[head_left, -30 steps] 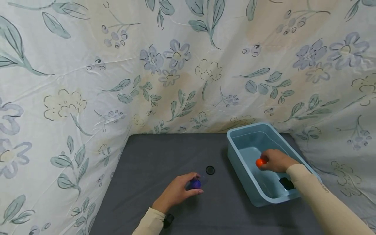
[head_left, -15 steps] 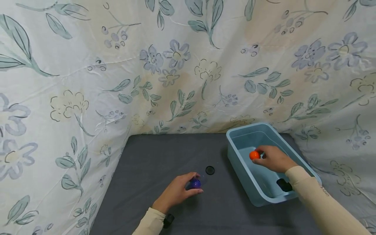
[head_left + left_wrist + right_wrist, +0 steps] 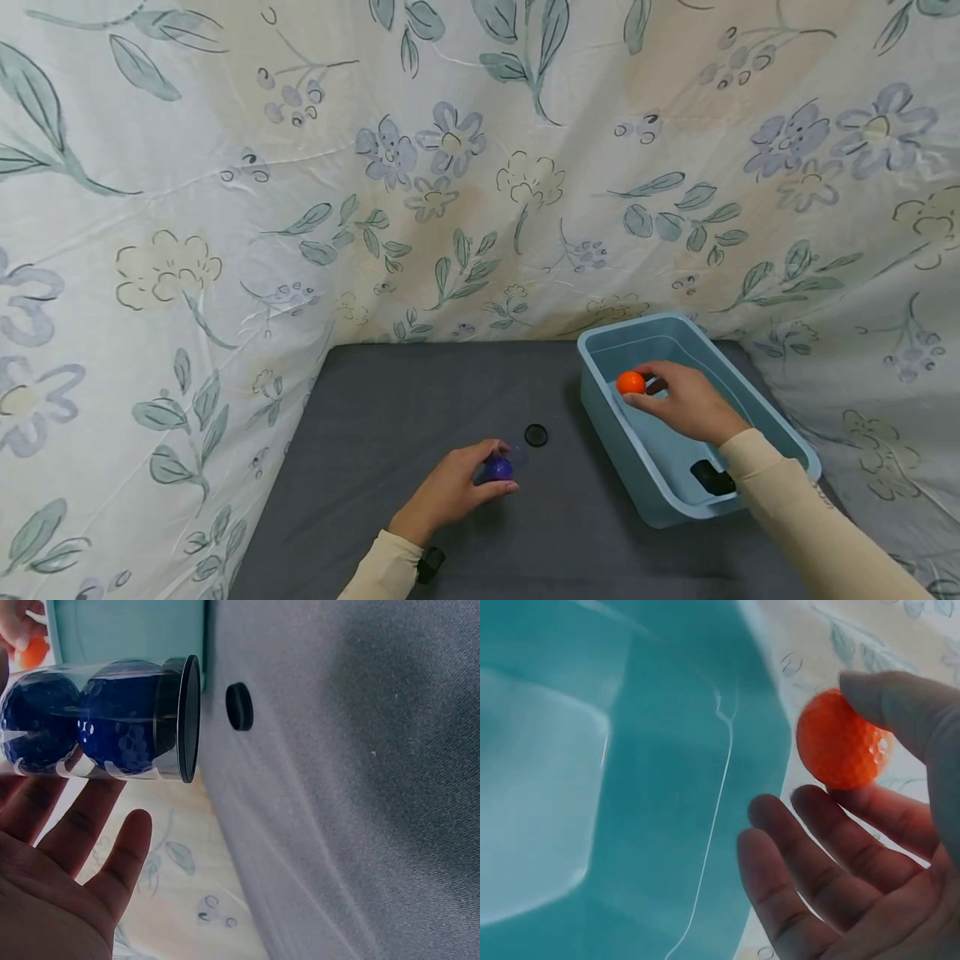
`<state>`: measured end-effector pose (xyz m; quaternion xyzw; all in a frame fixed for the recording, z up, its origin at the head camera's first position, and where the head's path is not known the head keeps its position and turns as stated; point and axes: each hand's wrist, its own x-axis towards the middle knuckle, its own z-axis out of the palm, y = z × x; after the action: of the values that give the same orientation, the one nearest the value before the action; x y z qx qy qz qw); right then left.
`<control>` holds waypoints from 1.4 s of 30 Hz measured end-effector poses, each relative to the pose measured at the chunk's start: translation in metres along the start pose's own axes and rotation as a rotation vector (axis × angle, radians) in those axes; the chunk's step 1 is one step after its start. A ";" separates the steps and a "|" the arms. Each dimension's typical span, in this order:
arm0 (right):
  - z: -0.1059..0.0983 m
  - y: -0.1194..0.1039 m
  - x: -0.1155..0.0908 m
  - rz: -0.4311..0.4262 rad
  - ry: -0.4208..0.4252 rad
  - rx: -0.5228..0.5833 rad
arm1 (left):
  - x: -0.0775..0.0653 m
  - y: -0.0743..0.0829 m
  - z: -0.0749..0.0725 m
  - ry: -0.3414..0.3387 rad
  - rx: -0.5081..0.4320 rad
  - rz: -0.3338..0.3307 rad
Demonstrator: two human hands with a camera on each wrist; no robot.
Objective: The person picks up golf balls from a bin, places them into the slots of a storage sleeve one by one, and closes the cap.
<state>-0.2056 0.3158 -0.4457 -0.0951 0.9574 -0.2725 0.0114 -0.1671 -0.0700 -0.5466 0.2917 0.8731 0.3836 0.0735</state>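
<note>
My left hand (image 3: 453, 490) grips a clear tube (image 3: 82, 776) by its sides, over the dark table. In the left wrist view two dark blue dimpled golf balls (image 3: 124, 720) sit inside it, and a black cap (image 3: 190, 720) closes its lower end. Just beyond the tube, a small round black lid (image 3: 536, 435) lies on the table. Over the light blue bin (image 3: 622, 467), my right hand (image 3: 688, 404) pinches an orange golf ball (image 3: 631, 382) between thumb and fingertips. The ball overlaps the bin's left wall in the head view.
The bin stands at the right of the dark cloth-covered table (image 3: 420, 392), its long side angled. Floral fabric (image 3: 465, 208) hangs behind and along both sides. A black wrist device (image 3: 711, 478) shows below my right wrist, over the bin.
My right hand has carried the orange golf ball up and leftward, from deeper in the bin to near its left wall. The left hand and tube have stayed in place.
</note>
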 end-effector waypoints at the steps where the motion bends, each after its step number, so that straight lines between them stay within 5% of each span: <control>1: 0.001 -0.002 -0.001 -0.008 0.013 0.008 | 0.000 0.000 0.000 0.001 0.001 0.001; 18: 0.030 -0.040 -0.010 -0.105 0.111 0.137 | 0.000 0.001 -0.001 -0.001 0.003 -0.011; 42: 0.078 -0.099 -0.015 -0.174 0.078 0.364 | 0.001 0.007 -0.006 -0.009 -0.003 -0.017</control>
<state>-0.1675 0.1952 -0.4607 -0.1629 0.8803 -0.4443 -0.0324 -0.1674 -0.0695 -0.5372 0.2858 0.8747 0.3829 0.0811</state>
